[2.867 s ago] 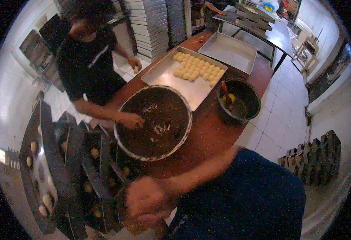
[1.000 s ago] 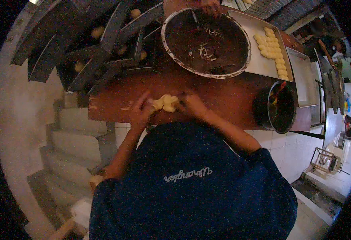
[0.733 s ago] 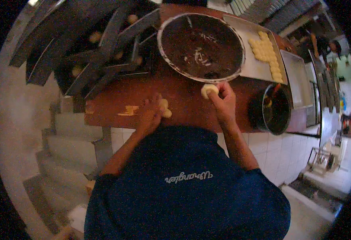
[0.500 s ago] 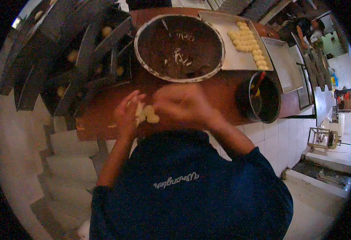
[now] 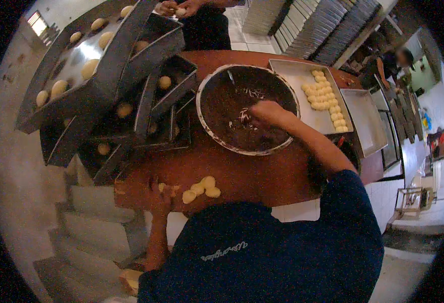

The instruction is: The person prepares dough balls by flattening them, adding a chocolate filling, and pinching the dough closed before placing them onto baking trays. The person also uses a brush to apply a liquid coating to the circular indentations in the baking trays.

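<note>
Reddish table (image 5: 252, 177): right hand (image 5: 268, 112) over round basin (image 5: 198, 106), left hand (image 5: 159, 198) beside dough pieces (image 5: 197, 189); can't tell finger spread or grip, either hand.

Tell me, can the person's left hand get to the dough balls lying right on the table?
Probably yes: the left hand is at the table, just left of the dough balls, and nothing seems to stand up between them.

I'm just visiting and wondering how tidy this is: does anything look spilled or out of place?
A yellowish patch marks the reddish-brown tabletop beside the left hand; whether it's a smear or worn paint, I can't tell. The dark trays at left sit crisscrossed and look askew, though that may be deliberate.
</note>
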Action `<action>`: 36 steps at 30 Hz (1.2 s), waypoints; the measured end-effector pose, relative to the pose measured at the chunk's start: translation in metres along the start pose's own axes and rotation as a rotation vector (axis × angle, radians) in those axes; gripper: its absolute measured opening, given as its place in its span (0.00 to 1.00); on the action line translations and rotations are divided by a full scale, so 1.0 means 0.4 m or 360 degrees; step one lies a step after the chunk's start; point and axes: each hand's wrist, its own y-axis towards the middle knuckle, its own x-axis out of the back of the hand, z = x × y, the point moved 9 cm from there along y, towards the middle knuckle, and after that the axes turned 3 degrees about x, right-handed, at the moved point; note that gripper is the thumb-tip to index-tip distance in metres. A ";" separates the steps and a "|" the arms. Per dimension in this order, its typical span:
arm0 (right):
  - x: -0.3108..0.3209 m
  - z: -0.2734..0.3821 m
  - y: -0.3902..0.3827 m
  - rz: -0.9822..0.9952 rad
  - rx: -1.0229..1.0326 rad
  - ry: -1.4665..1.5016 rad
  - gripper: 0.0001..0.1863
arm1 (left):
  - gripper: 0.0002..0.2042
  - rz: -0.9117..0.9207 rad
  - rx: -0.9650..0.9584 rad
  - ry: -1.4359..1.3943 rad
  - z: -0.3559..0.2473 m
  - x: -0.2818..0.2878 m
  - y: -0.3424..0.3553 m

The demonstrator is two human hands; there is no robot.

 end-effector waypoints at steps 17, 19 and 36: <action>-0.133 -0.047 0.058 -0.0050 0.0416 0.0090 0.14 | 0.25 -0.0183 0.0126 -0.0279 0.066 -0.035 -0.034; -0.091 -0.019 -0.005 0.0010 0.0455 0.0754 0.15 | 0.21 0.0155 0.0471 -0.0403 0.205 -0.105 -0.122; 0.046 0.433 -0.262 -0.1043 0.0173 0.1796 0.21 | 0.18 0.0619 0.0982 -0.1505 0.088 -0.138 -0.136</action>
